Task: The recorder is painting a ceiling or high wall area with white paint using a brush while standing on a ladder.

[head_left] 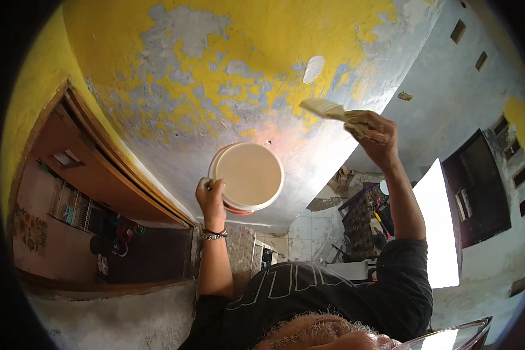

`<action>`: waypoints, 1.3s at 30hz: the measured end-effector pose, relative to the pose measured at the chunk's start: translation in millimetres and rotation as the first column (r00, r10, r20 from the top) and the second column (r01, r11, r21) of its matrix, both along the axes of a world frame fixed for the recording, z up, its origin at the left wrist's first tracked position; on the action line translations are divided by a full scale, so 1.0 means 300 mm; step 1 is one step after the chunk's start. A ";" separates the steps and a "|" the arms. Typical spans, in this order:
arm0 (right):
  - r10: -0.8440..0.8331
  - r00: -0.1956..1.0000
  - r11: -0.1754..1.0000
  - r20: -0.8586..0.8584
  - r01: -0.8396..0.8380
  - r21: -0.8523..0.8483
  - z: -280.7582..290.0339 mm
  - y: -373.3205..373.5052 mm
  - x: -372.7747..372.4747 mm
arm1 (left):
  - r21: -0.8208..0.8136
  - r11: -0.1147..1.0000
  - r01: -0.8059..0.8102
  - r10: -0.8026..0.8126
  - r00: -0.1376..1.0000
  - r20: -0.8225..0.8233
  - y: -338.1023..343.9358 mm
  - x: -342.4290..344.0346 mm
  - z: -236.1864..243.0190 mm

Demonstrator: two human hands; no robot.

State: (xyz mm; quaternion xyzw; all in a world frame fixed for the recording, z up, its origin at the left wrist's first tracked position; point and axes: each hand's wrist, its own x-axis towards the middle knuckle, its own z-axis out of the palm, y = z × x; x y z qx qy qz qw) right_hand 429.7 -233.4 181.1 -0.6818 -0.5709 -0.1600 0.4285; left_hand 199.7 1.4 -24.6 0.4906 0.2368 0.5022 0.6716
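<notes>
In the head view, the left hand clamped a round, white-rimmed plastic bucket before the peeling yellow-and-grey wall. The right hand gripped a flat, pale-coated brush below a white dab; light, even strokes seemed best.

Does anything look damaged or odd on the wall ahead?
Yes: the yellow paint is ragged, broken by grey patches as if flaked. One white smear also stands out above the paintbrush in the right hand.

Bucket in left fingers
</notes>
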 end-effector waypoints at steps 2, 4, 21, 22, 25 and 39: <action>-0.020 0.999 0.996 0.030 0.023 -0.089 0.003 0.044 -0.004 | 0.032 0.997 -0.076 0.077 0.995 -0.059 0.037 -0.040 -0.035; -0.035 0.994 0.998 0.108 0.040 -0.048 0.003 0.091 0.053 | 0.048 0.987 -0.153 0.156 0.985 -0.069 0.061 -0.066 -0.056; 0.124 0.980 0.985 0.157 -0.102 -0.138 -0.006 0.109 0.019 | -0.086 0.892 -0.443 0.434 0.894 -0.110 0.185 -0.178 -0.141; 0.075 0.997 0.978 0.036 -0.066 -0.199 -0.079 0.112 0.003 | -0.070 0.892 -0.446 0.434 0.890 -0.140 0.178 -0.173 -0.131; 0.127 0.962 0.951 0.241 -0.049 -0.306 -0.147 0.119 0.074 | -0.035 0.895 -0.444 0.432 0.885 -0.173 0.181 -0.168 -0.146; 0.127 0.983 0.961 0.131 -0.089 -0.261 -0.117 0.047 0.026 | -0.021 0.869 -0.494 0.477 0.848 -0.230 0.197 -0.185 -0.204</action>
